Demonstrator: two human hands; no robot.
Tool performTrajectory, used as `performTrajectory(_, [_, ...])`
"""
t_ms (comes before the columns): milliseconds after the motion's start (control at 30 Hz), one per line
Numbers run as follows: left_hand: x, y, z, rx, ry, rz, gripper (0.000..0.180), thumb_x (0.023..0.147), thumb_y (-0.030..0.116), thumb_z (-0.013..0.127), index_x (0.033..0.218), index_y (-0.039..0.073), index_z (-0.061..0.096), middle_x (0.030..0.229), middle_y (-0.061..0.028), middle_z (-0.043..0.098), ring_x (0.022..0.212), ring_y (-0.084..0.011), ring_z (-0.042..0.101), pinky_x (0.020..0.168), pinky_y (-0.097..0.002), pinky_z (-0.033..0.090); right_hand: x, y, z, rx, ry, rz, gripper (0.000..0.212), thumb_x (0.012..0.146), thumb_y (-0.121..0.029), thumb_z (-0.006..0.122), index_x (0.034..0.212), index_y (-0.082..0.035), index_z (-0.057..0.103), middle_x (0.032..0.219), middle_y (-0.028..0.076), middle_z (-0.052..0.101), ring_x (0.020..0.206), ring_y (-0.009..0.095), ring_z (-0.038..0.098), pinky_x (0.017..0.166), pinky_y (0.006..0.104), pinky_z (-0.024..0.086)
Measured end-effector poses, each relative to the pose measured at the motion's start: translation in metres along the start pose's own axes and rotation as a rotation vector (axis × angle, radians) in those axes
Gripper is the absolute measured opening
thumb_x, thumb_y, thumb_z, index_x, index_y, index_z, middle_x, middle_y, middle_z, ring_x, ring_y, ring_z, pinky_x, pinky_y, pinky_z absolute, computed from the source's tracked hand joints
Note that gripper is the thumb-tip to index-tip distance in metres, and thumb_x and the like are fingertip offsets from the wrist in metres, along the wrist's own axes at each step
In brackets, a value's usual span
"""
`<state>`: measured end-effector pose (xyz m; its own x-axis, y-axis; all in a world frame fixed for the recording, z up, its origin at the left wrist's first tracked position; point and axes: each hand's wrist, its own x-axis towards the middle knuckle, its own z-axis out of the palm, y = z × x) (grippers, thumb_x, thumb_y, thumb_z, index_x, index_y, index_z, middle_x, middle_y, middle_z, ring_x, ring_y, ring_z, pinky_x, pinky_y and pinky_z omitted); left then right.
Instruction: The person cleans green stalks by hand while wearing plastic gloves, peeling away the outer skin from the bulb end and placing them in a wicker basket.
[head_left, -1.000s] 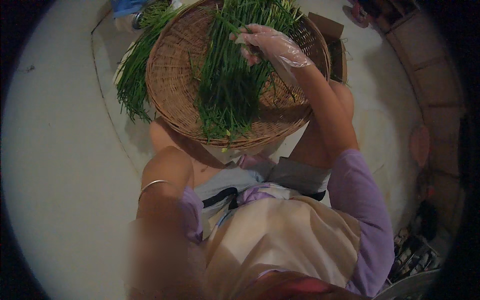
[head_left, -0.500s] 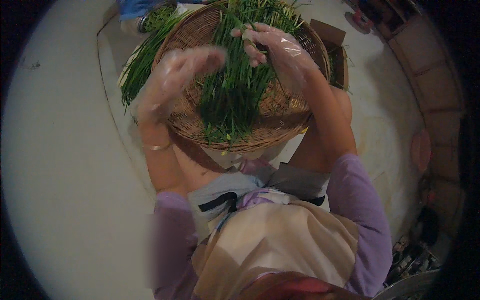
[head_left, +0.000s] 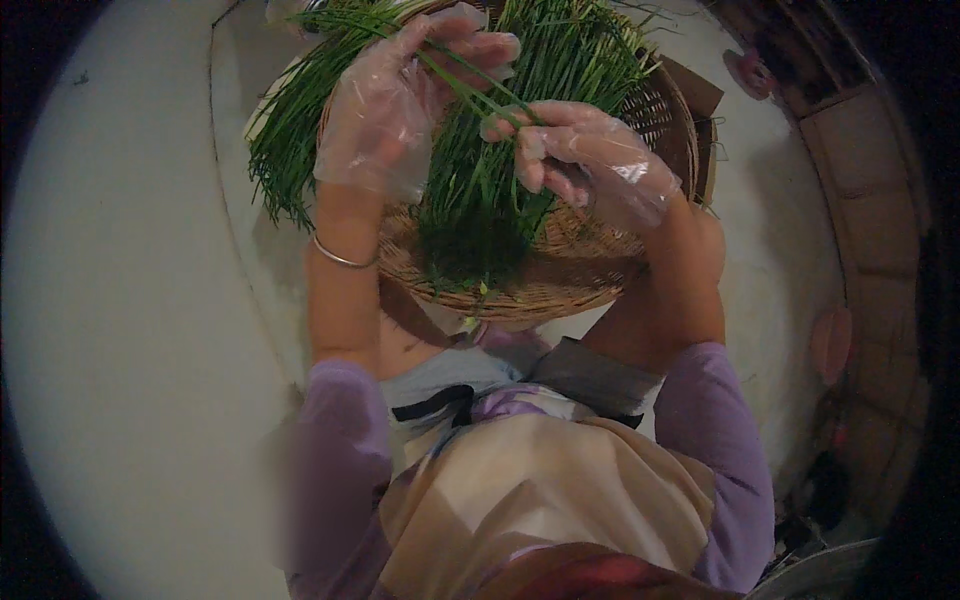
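Observation:
A round woven basket [head_left: 590, 285] rests on my lap, piled with long thin green stalks [head_left: 480, 215] like chives. Both hands wear clear plastic gloves. My left hand [head_left: 395, 100] is raised over the basket's left part, its fingers pinched on a few green stalks [head_left: 470, 85] that stretch across to my right hand [head_left: 585, 160], which pinches the same stalks at their other end. A thin bangle [head_left: 340, 258] circles my left wrist.
A second bunch of green stalks [head_left: 290, 140] hangs over the basket's left rim onto the pale floor [head_left: 120, 330]. A brown box [head_left: 700, 100] stands behind the basket at the right. Dark shelving and pink objects [head_left: 830, 345] line the right side.
My left hand came up from my side into the basket and took hold of stalks. My right hand shifted down and toward the middle, now sharing the same stalks.

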<state>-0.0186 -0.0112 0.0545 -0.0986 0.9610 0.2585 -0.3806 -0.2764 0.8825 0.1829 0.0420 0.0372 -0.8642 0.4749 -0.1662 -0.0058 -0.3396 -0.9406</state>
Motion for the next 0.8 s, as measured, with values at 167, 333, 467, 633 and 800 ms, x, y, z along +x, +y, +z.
performTrajectory(167, [-0.001, -0.001, -0.016, 0.204, -0.104, 0.283, 0.055, 0.089, 0.043, 0.068, 0.121, 0.001, 0.056, 0.114, -0.0174, 0.063, 0.103, -0.0288, 0.063, 0.095, -0.0434, 0.051, -0.002, 0.006, -0.014, 0.026, -0.044, -0.088, 0.045, 0.092, -0.029, 0.060, 0.121, 0.005, 0.058, 0.081, 0.002, 0.062, 0.062, 0.001, 0.046, 0.048, 0.0146, 0.030])
performTrajectory(333, [0.004, -0.021, -0.068, 0.141, 0.337, 0.048, 0.026, 0.098, 0.007, 0.047, 0.120, -0.001, 0.059, 0.099, -0.0063, 0.063, 0.076, -0.0129, 0.057, 0.061, -0.0224, 0.047, 0.002, 0.019, -0.029, 0.046, -0.021, -0.139, 0.047, 0.092, -0.033, 0.061, 0.120, 0.004, 0.058, 0.087, 0.004, 0.063, 0.062, 0.004, 0.043, 0.052, 0.0176, 0.032])
performTrajectory(467, [0.009, -0.020, -0.095, -0.389, 0.160, -0.050, 0.027, 0.096, 0.003, 0.047, 0.120, -0.001, 0.059, 0.105, -0.0078, 0.062, 0.077, -0.0141, 0.058, 0.060, -0.0214, 0.046, -0.005, 0.014, -0.030, -0.050, 0.166, -0.035, 0.043, 0.093, -0.034, 0.061, 0.114, 0.003, 0.061, 0.086, 0.002, 0.062, 0.061, 0.005, 0.043, 0.056, 0.0214, 0.035])
performTrajectory(633, [-0.006, 0.000, -0.050, 1.195, -0.198, 0.206, 0.048, 0.084, -0.006, 0.055, 0.130, 0.007, 0.054, 0.114, -0.0055, 0.066, 0.075, -0.0195, 0.058, 0.061, -0.0264, 0.047, -0.004, 0.011, -0.043, -0.458, 0.237, 0.101, 0.029, 0.096, -0.027, 0.059, 0.105, -0.001, 0.065, 0.064, -0.005, 0.048, 0.059, 0.003, 0.043, 0.052, 0.0197, 0.032])
performTrajectory(800, [-0.009, -0.046, -0.054, 1.219, -0.539, 0.306, 0.065, 0.078, -0.010, 0.055, 0.139, 0.011, 0.047, 0.111, 0.0003, 0.068, 0.077, -0.0257, 0.059, 0.068, -0.0342, 0.048, -0.005, 0.003, -0.026, -0.542, 0.237, 0.096, 0.022, 0.096, -0.024, 0.057, 0.101, -0.004, 0.066, 0.064, -0.005, 0.048, 0.060, 0.004, 0.043, 0.053, 0.0208, 0.033])
